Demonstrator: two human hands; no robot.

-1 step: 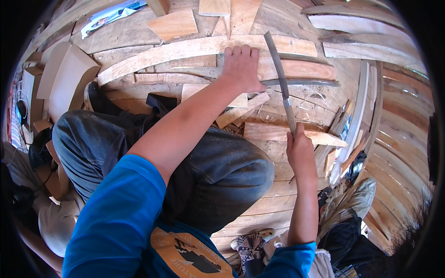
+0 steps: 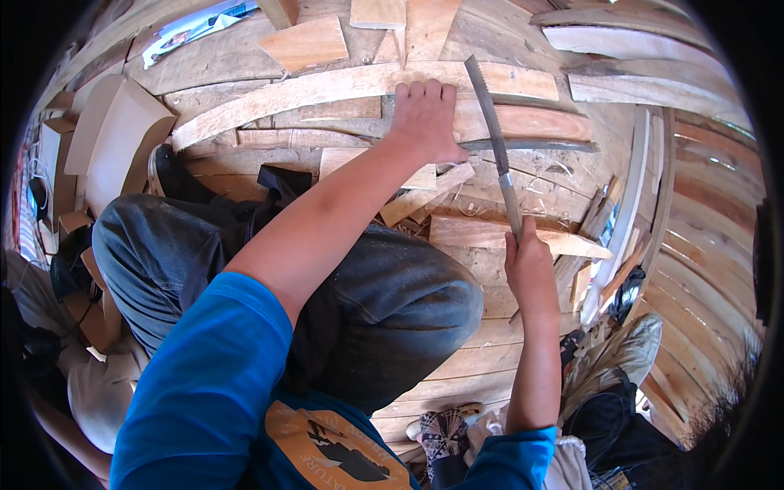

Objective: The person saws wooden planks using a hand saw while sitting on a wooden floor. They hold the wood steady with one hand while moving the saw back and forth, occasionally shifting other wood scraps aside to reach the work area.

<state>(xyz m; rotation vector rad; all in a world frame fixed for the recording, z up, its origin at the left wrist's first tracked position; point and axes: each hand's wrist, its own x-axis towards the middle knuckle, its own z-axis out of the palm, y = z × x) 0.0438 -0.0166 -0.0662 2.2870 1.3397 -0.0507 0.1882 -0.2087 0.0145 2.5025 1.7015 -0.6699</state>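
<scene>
My left hand [image 2: 426, 122] lies over a long pale wooden plank [image 2: 327, 85], its fingers hooked over the far edge and its thumb stretched out to the right. Closed round the handle of a handsaw [image 2: 492, 126], my right hand [image 2: 529, 265] is lower and to the right. The saw's toothed blade points away from me and crosses over the plank's right part; whether it touches the wood I cannot tell. Just beyond the right hand's fingers is a shorter pointed board [image 2: 490, 233]. A reddish board [image 2: 535, 122] lies on the near side of the plank.
Offcuts [image 2: 306, 45] lie beyond the plank on the wooden floor [image 2: 457, 359]. Split boards [image 2: 653, 82] are at the far right. An open cardboard box [image 2: 122, 139] stands at the left. Other people's legs [image 2: 616, 351] are at the lower right. My bent knee [image 2: 433, 286] is between my arms.
</scene>
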